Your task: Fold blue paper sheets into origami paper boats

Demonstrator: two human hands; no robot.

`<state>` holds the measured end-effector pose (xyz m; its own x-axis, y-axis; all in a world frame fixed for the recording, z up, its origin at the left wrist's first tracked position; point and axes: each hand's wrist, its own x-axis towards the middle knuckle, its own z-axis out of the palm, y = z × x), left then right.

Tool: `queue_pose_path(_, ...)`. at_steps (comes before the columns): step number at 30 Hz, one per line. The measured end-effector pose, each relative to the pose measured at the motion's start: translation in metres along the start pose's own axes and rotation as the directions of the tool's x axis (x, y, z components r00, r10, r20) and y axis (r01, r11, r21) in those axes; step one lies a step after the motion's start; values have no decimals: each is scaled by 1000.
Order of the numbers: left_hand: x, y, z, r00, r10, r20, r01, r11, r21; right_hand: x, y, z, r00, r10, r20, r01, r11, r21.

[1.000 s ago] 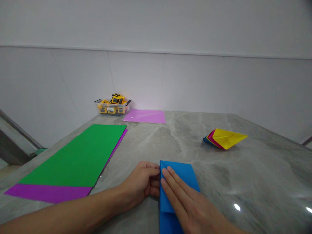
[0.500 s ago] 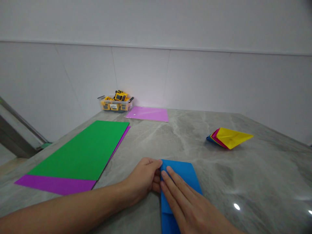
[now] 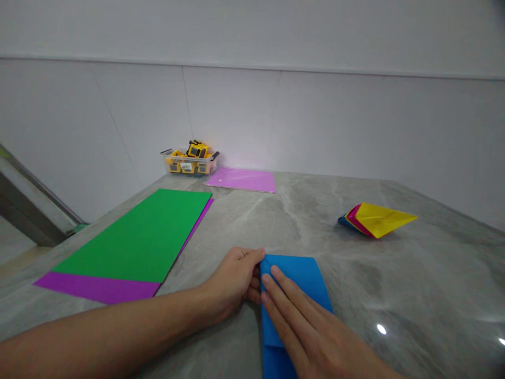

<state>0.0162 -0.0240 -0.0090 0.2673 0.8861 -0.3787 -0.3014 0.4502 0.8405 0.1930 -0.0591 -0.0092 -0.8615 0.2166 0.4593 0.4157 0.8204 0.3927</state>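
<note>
The paper (image 3: 307, 279) is plain bright blue, darker at its near end; of 2 sheets, the green sheet (image 3: 138, 237) and the purple sheet (image 3: 100, 288) are both plain. The kite (image 3: 386, 220) is mostly yellow, with magenta and blue edges, and the pad (image 3: 246, 180) is lilac-pink with 1 white spot. The bench (image 3: 280, 226) is grey, marbled with paler veins, the wall (image 3: 335, 121) whitish, the tub (image 3: 213, 166) clear, the toys (image 3: 198, 150) yellow and black.

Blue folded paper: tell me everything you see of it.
The blue paper looks smooth and folded, with a crossways edge above a darker near part. It lies on the grey table, its near end out of frame. The left hand touches its far left corner; the right hand rests across it.
</note>
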Motion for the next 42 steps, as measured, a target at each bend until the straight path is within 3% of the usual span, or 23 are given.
queue_pose_path(8, -3, 6, -5, 993, -22, 116, 29, 998, -59, -1, 6, -5, 998, 24, 53, -28, 997, 71)
queue_pose_path(15, -1, -1, -3, 998, 63, 24, -62, 998, -27, -1, 6, -7, 998, 29, 59, -35, 994, 102)
queue_pose_path(24, 0, -6, -6, 979, 200, -51, -191, 971, 147, 1, 5, -7, 999, -6, 40, 1, 991, 132)
queue_pose_path(34, -1, 4, -3, 994, 84, -69, -85, 996, -18, -3, 5, -8, 997, 51, 50, -57, 990, 127)
queue_pose_path(42, -4, 3, -4, 992, 123, -19, -123, 992, -20, -3, 8, -9, 999, 8, 50, -14, 992, 123)
